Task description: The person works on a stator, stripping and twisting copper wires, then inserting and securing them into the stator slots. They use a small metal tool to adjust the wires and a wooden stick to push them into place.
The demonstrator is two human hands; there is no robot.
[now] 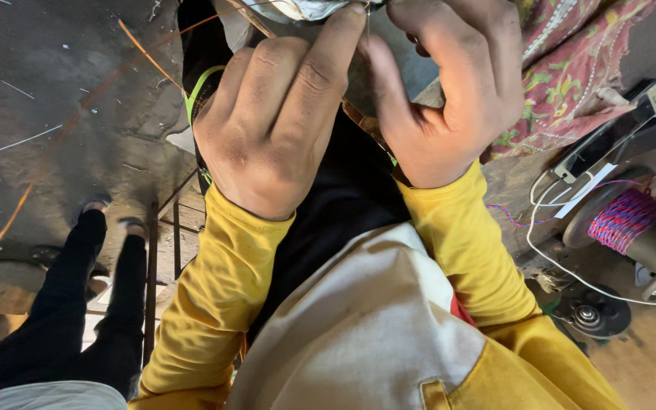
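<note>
My left hand and my right hand are raised close to the camera, both in yellow sleeves. Their fingertips meet at the top edge, where they pinch a thin needle or thread against a pale piece of material. A thin orange thread runs off to the left from there. Black fabric with a lime-green stripe hangs under the hands and over my lap. What the fingers hold beyond the frame's top is hidden.
Another person's legs in black trousers stand at lower left on the dusty floor. At right lie a patterned red cloth, a spool of pink and purple thread, a phone with white cable and a metal wheel.
</note>
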